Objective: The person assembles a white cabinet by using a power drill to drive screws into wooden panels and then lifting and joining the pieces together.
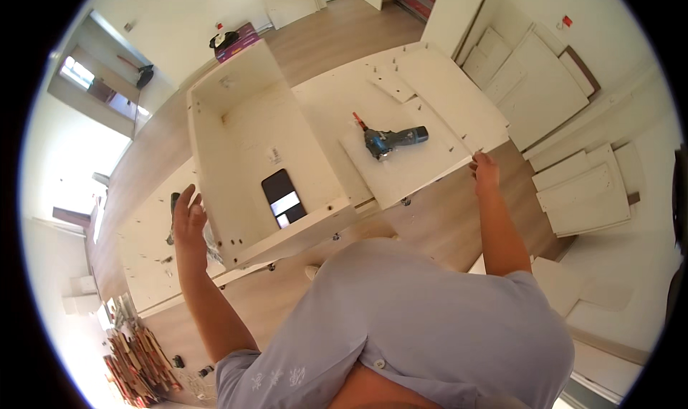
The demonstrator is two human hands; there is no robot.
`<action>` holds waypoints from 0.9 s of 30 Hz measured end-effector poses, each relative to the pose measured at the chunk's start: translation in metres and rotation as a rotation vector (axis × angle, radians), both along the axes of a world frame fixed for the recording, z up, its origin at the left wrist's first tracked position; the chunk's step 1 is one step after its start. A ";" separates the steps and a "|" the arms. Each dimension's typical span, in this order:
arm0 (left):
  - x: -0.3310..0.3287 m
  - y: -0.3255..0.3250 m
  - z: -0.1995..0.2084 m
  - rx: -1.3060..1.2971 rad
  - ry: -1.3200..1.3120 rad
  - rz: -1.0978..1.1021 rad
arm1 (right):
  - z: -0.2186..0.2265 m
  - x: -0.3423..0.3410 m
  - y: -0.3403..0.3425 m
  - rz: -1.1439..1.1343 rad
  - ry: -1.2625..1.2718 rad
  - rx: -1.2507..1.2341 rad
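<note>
My left hand (189,219) is raised beside the left wall of a white cabinet box (247,137), its fingers apart and nothing in them. A black phone (284,198) with a lit screen lies inside the box. At the near right edge of a white panel (423,172), my right hand (486,172) has its fingertips drawn together near a small upright metal pin. Whether they grip something is too small to see. On the panel, left of that hand, rests a blue and black cordless drill (393,141) with a red tip. Several small pins stand up from the panel.
A small white strip (390,88) lies on the panel. White boards (545,79) lean against the right wall, with more boards (584,190) below them. Beyond the box stands a purple carton (238,42). A pile of wood strips (140,366) lies at lower left.
</note>
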State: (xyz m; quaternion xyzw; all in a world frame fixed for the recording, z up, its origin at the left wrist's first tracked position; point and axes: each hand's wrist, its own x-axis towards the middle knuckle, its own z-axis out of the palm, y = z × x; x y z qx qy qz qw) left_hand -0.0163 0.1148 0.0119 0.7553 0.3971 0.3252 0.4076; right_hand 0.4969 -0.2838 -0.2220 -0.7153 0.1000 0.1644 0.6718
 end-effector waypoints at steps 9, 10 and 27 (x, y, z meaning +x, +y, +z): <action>0.073 -0.056 0.016 0.346 0.829 -0.052 | -0.108 0.099 -0.046 -0.232 0.254 -0.018; 0.074 -0.053 0.012 0.360 0.840 -0.056 | -0.109 0.107 -0.046 -0.219 0.241 -0.024; 0.066 -0.045 0.004 0.318 0.657 -0.031 | -0.152 0.116 -0.089 -0.032 0.348 0.257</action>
